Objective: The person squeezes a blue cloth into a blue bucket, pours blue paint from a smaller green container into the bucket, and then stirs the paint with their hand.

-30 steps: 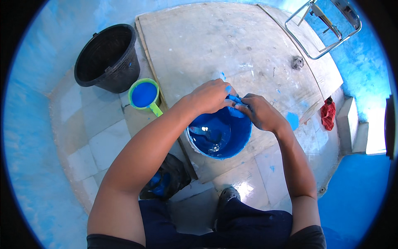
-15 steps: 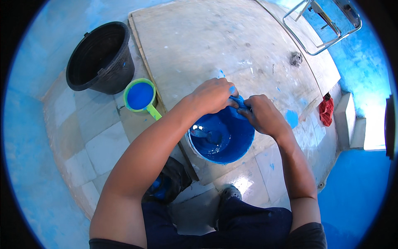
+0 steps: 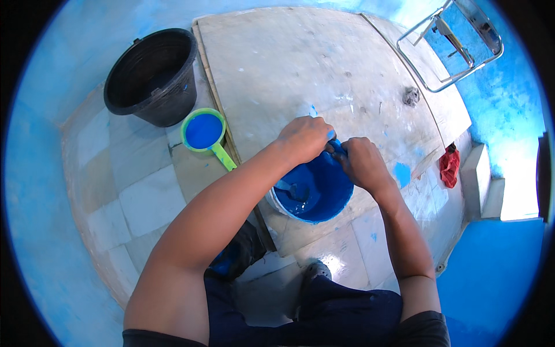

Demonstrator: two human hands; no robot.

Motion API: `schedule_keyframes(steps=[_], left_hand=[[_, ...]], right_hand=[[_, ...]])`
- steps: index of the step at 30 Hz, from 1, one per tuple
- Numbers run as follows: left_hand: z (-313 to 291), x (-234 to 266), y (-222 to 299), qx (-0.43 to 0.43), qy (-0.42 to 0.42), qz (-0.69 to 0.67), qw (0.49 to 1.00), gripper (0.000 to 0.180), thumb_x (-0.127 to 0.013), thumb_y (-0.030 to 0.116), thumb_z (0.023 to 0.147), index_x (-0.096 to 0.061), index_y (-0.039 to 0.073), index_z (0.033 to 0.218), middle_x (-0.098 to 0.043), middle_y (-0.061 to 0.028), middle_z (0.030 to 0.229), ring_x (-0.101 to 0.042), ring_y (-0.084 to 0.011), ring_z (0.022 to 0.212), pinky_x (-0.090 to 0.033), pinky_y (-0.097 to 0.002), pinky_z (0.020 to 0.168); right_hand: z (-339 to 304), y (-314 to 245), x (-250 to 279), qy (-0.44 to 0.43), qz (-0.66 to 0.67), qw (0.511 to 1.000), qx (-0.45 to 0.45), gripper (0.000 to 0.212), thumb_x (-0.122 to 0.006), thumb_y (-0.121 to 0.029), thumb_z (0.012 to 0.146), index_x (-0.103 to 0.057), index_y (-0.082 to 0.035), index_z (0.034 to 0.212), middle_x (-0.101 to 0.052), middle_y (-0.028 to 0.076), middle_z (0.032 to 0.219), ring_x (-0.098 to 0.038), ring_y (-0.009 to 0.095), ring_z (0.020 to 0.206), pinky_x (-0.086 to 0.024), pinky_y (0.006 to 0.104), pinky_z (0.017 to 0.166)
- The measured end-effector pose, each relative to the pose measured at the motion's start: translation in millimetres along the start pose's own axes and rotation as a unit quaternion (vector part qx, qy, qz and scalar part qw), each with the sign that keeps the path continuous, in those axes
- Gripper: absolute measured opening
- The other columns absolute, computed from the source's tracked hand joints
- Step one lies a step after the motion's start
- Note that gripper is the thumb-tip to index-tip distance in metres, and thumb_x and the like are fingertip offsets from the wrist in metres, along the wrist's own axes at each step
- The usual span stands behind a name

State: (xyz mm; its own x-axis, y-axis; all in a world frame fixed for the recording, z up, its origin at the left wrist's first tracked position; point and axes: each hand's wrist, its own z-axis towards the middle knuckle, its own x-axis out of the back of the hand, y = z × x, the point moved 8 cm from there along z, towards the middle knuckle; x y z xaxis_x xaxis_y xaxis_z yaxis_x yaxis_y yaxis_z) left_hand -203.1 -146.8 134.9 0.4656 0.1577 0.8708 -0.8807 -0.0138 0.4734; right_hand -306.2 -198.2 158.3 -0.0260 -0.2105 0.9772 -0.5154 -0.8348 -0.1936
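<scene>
From the head camera, looking down: a person's bare hands meet over the far rim of a bucket (image 3: 336, 188). The left hand (image 3: 307, 139) and the right hand (image 3: 362, 163) come almost together, fingers closed on a twisted blue piece (image 3: 338, 147) pinched between them; whether it is cloth or plastic cannot be told. Blue smears mark the left hand. The bucket sits below the hands and nearer the body, its inside coated blue, with a blue-covered tool (image 3: 293, 191) leaning in the liquid at its left.

Left of the hands, a green dipper (image 3: 222, 156) holds blue liquid (image 3: 202, 130), its handle angled toward the left forearm. Beyond it, farther left, stands a large black tub (image 3: 173, 106). A pale board (image 3: 272, 63) spreads away past the hands, with a grey clump (image 3: 411, 96) on it to their right. Farther right are a metal folding chair (image 3: 442, 85) and a crumpled red cloth (image 3: 449, 166). Nearer the body, partly behind the left forearm, a black bag (image 3: 247, 246) lies on the tiled floor (image 3: 151, 196).
</scene>
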Motion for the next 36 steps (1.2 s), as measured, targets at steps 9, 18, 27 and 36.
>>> schedule_keyframes(steps=[9,18,27,36], left_hand=[[-1.8,5.9,2.2,-0.033,0.017,0.006,0.999,0.024,-0.079,0.018,0.080,-0.075,0.013,0.104,-0.070,-0.0180,0.094,-0.069,-0.0365,0.092,-0.055,-0.0449,0.081],[5.1,4.0,9.2,-0.057,0.051,0.049,0.996,0.009,-0.073,0.009,0.078,-0.073,0.009,0.087,-0.070,-0.0171,0.081,-0.070,-0.0373,0.083,-0.056,-0.0459,0.074],[0.1,5.8,13.0,-0.012,0.046,0.027,0.998,0.013,-0.060,0.011,0.088,-0.073,0.010,0.083,-0.070,-0.0180,0.083,-0.070,-0.0386,0.082,-0.056,-0.0480,0.072],[-5.6,2.9,13.3,-0.016,0.055,0.047,0.997,0.012,-0.062,0.014,0.089,-0.074,0.012,0.091,-0.071,-0.0150,0.090,-0.071,-0.0352,0.087,-0.057,-0.0452,0.075]], right_hand=[[-6.3,-8.2,12.0,-0.027,-0.046,0.999,-0.008,0.026,-0.073,-0.023,0.086,-0.070,0.002,0.078,-0.068,0.027,0.082,-0.067,0.046,0.079,-0.054,0.0524,0.071],[-2.5,-11.9,9.8,-0.005,-0.135,0.990,-0.032,0.010,-0.066,-0.008,0.080,-0.072,0.000,0.079,-0.070,0.024,0.081,-0.071,0.041,0.077,-0.057,0.0478,0.070],[-0.8,-18.1,4.2,0.009,-0.169,0.985,-0.039,0.010,-0.064,-0.005,0.079,-0.073,-0.003,0.078,-0.071,0.021,0.078,-0.072,0.037,0.074,-0.058,0.0453,0.069],[-3.7,-11.2,3.1,0.021,-0.128,0.991,-0.029,0.025,-0.071,-0.022,0.086,-0.073,0.001,0.077,-0.069,0.025,0.079,-0.069,0.042,0.073,-0.056,0.0495,0.071]])
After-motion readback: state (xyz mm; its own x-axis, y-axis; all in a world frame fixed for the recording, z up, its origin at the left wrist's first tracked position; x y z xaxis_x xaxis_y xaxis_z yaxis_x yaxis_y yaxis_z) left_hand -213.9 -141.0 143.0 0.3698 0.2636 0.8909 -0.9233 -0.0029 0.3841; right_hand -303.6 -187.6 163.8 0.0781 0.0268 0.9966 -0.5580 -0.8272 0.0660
